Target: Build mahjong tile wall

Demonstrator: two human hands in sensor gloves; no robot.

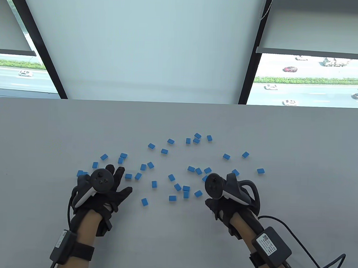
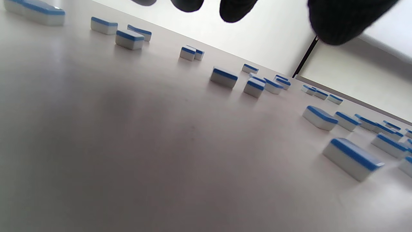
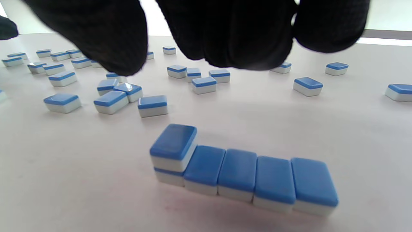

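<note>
Many loose blue-backed mahjong tiles (image 1: 171,177) lie scattered face down across the grey table (image 1: 179,119). In the right wrist view a short wall (image 3: 257,178) of several tiles stands side by side. At its left end a second tile (image 3: 173,141) is stacked on top. My right hand (image 1: 216,205) hovers over this wall, which it hides in the table view. Its fingers (image 3: 225,32) hang above the wall and hold nothing. My left hand (image 1: 118,181) lies to the left with its fingers (image 2: 236,9) spread over bare table, touching no tile.
Loose tiles (image 2: 352,158) lie to the right of my left hand, and others (image 3: 153,104) just beyond the wall. A sensor box (image 1: 271,248) with a cable sits on my right forearm. The table's far edge (image 1: 180,103) meets a window.
</note>
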